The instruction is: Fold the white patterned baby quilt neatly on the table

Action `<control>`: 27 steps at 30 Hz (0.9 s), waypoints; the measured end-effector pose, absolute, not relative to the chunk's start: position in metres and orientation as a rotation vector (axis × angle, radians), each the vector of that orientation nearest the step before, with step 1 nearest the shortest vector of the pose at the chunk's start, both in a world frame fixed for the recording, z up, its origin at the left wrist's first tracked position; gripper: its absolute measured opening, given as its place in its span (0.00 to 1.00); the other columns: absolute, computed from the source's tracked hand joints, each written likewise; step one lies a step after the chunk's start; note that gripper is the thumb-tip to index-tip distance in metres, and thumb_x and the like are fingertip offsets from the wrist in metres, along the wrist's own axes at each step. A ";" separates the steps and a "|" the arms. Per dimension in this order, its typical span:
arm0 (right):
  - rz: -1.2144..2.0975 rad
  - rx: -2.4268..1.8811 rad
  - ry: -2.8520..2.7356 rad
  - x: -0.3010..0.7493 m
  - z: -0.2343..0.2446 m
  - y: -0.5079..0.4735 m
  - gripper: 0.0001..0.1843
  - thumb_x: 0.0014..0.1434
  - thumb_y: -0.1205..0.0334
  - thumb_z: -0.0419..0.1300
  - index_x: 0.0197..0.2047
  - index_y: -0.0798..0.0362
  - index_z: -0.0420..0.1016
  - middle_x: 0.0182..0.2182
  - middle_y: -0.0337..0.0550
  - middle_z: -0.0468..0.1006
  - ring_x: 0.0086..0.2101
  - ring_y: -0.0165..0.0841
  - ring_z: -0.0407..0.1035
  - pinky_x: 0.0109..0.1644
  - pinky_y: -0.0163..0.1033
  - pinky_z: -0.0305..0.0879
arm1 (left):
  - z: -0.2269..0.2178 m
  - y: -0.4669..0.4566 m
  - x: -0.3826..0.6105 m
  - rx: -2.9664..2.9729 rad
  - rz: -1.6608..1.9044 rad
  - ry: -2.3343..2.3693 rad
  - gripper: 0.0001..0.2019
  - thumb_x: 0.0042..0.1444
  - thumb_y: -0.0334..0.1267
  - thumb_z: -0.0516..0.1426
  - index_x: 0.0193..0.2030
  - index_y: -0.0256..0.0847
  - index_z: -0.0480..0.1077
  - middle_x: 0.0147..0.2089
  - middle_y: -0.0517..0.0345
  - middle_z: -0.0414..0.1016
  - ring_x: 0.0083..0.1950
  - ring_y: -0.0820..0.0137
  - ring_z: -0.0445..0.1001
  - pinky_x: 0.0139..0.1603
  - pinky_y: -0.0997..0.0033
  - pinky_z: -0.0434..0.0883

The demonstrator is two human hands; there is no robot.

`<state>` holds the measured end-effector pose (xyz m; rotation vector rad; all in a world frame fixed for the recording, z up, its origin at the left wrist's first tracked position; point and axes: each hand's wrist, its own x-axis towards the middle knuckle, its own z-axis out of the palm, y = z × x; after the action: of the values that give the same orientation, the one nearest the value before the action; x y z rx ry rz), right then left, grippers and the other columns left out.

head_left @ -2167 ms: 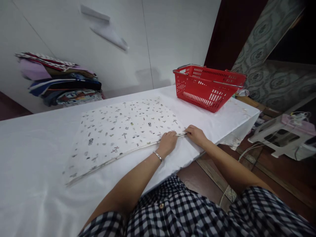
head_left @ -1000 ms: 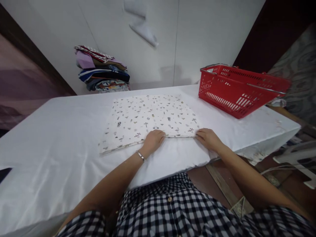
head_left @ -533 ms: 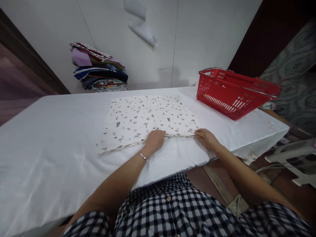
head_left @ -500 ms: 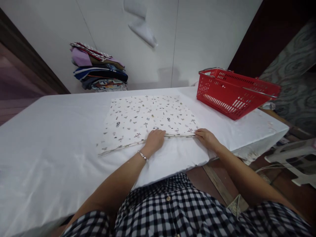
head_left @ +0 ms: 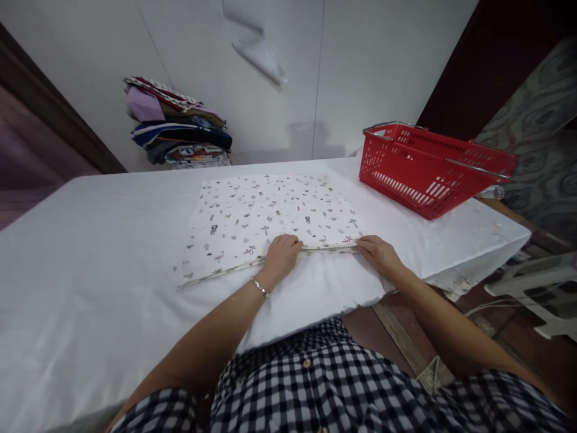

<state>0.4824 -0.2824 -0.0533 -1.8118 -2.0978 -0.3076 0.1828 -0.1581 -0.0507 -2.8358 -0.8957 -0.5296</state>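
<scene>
A folded white cloth (head_left: 265, 216) printed with small dark motifs lies flat on the white-covered table (head_left: 90, 252). My left hand (head_left: 280, 255), with a silver bracelet at the wrist, rests on the cloth's near edge with its fingers curled over the hem. My right hand (head_left: 377, 251) pinches the near right corner of the same cloth. Both hands grip the near edge, roughly a hand-span apart.
A red plastic shopping basket (head_left: 433, 168) with metal handles stands at the table's far right. A stack of folded colourful fabrics (head_left: 175, 135) sits at the far left against the white wall. A white plastic stool (head_left: 532, 294) stands on the floor to the right.
My left hand slid left along the near hem, away from the right hand. Over the last second both hands have stayed almost still on the edge.
</scene>
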 end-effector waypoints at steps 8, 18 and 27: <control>-0.272 -1.792 -2.108 0.484 -0.058 -0.282 0.19 0.66 0.58 0.48 0.44 0.50 0.80 0.44 0.48 0.79 0.44 0.41 0.72 0.47 0.47 0.71 | -0.050 -0.159 0.180 -2.945 -0.485 -0.938 0.12 0.60 0.27 0.50 0.43 0.41 0.73 0.41 0.52 0.73 0.44 0.64 0.69 0.42 0.63 0.66; -0.260 -1.790 -2.009 0.483 -0.061 -0.284 0.16 0.65 0.58 0.50 0.42 0.50 0.80 0.43 0.47 0.79 0.42 0.40 0.72 0.45 0.47 0.71 | -0.047 -0.159 0.185 -2.942 -0.687 -1.082 0.12 0.58 0.26 0.50 0.41 0.41 0.73 0.44 0.52 0.73 0.46 0.65 0.68 0.45 0.63 0.67; -0.287 -1.830 -1.933 0.479 -0.067 -0.282 0.16 0.65 0.58 0.51 0.40 0.49 0.80 0.41 0.47 0.79 0.42 0.40 0.71 0.45 0.47 0.70 | -0.055 -0.156 0.188 -2.919 -0.515 -0.975 0.13 0.58 0.24 0.49 0.39 0.40 0.73 0.41 0.51 0.72 0.45 0.62 0.68 0.42 0.61 0.64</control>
<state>0.4785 -0.2817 -0.0668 -1.8302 -1.9333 -0.2874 0.1883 -0.1564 -0.0550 -2.9191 -0.9754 -0.5150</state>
